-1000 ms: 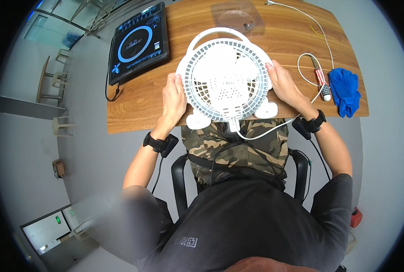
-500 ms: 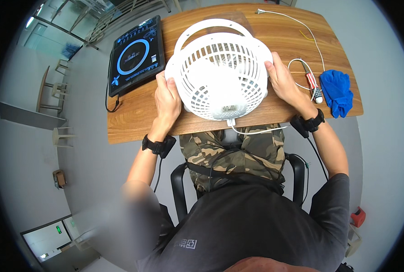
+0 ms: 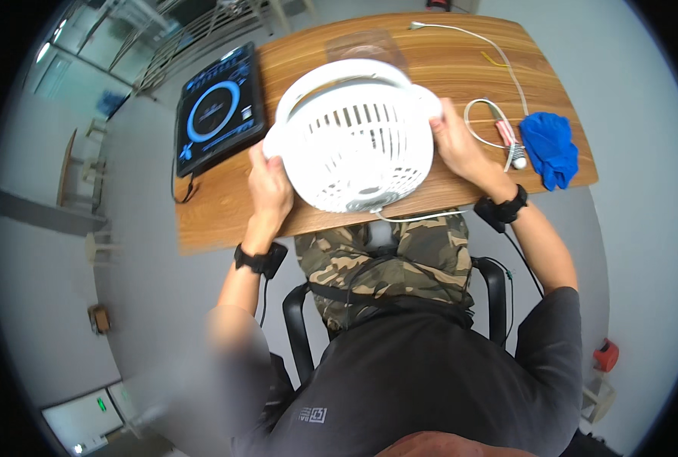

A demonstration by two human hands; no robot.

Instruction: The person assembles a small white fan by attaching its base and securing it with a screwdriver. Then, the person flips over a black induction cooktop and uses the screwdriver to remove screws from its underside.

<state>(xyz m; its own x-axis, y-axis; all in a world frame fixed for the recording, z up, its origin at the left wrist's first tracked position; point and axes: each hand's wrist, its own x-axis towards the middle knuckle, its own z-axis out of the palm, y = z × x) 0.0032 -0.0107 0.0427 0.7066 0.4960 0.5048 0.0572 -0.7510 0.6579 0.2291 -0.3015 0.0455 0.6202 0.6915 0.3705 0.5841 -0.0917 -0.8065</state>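
Observation:
A white round fan (image 3: pixel 354 145) with a slotted housing and a curved bar along its far side is between my hands over the near part of the table. My left hand (image 3: pixel 270 183) is closed on its left edge. On the opposite edge, my right hand (image 3: pixel 459 141) grips the side joint with thumb and fingers. A white cord (image 3: pixel 422 218) runs from the fan's near side toward my right wrist. The housing is slightly blurred, and its far face is hidden. I cannot tell whether its underside touches the wood.
At the left of the wooden table (image 3: pixel 461 65) lies a black induction cooktop (image 3: pixel 218 110). To the right are a screwdriver (image 3: pixel 508 137) with a striped handle, a blue cloth (image 3: pixel 550 148) and a white plugged cable (image 3: pixel 499 47). Behind the fan lies a clear flat sheet (image 3: pixel 363 47).
The fan has tilted in my hands, so its curved bar sits lower over the housing and the label on its near side no longer shows. The whole view has shifted slightly.

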